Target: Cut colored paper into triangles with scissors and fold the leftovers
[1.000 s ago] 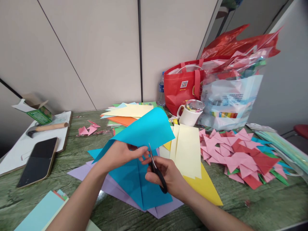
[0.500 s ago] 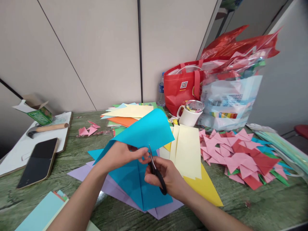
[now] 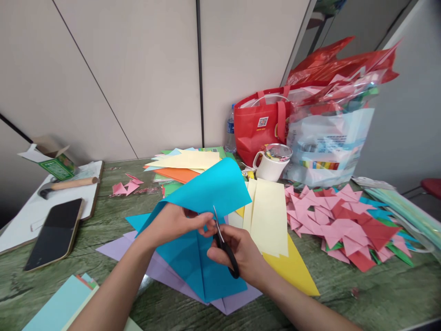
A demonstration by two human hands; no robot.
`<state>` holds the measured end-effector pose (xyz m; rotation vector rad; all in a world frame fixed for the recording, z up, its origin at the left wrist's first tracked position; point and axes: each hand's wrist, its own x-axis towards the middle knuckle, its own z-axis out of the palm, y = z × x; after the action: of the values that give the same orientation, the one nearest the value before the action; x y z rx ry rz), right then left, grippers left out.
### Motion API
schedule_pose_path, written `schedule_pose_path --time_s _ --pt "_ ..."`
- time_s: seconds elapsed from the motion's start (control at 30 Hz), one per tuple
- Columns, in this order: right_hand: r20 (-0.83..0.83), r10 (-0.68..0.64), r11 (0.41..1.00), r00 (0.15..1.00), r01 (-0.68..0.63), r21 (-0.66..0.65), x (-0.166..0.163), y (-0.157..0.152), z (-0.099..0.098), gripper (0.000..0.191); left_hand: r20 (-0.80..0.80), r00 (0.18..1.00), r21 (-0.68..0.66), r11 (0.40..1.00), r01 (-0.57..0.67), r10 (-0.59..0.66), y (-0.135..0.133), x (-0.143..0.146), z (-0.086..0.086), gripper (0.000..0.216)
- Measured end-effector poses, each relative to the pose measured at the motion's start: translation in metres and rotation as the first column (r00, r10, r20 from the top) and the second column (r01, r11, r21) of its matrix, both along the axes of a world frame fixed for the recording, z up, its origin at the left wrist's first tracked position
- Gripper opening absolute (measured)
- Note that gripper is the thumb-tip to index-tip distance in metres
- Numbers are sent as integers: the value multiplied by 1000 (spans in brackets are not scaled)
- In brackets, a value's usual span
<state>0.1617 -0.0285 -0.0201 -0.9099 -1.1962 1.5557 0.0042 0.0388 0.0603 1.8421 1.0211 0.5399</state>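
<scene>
My left hand (image 3: 174,221) pinches the near edge of a bright blue paper sheet (image 3: 212,186) and holds it lifted above the table. My right hand (image 3: 236,250) grips black-handled scissors (image 3: 222,239) with the blades pointing up into that blue sheet, right beside my left fingertips. Under both hands lie another blue sheet (image 3: 196,262), a lilac sheet (image 3: 120,246) and a yellow triangle (image 3: 292,266).
Cream strips (image 3: 268,211) lie to the right, beyond them a heap of pink and red folded triangles (image 3: 341,225). A white mug (image 3: 272,162), red bag (image 3: 262,122) and plastic bags stand behind. A phone (image 3: 57,230), hammer (image 3: 69,184) and carton sit left. A stack of coloured sheets (image 3: 182,165) lies behind.
The lifted blue sheet has shifted slightly right and up. Both hands stay nearly in place with the scissors at the sheet's edge.
</scene>
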Motion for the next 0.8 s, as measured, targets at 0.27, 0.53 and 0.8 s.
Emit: schedule_pose_path --time_s 0.27,0.53,0.8 --pt "-75 -27 999 997 25 -27 -3 -1 -3 27 23 1000 -42 999 -6 7 1 0 -2 22" --pt "8 -79 995 997 79 -58 -3 -1 6 33 4 1000 -46 999 -17 17 2 -1 -2 24" --pt "5 -74 996 997 74 -42 -1 -1 2 30 148 989 -86 996 -3 16 5 -2 -2 29"
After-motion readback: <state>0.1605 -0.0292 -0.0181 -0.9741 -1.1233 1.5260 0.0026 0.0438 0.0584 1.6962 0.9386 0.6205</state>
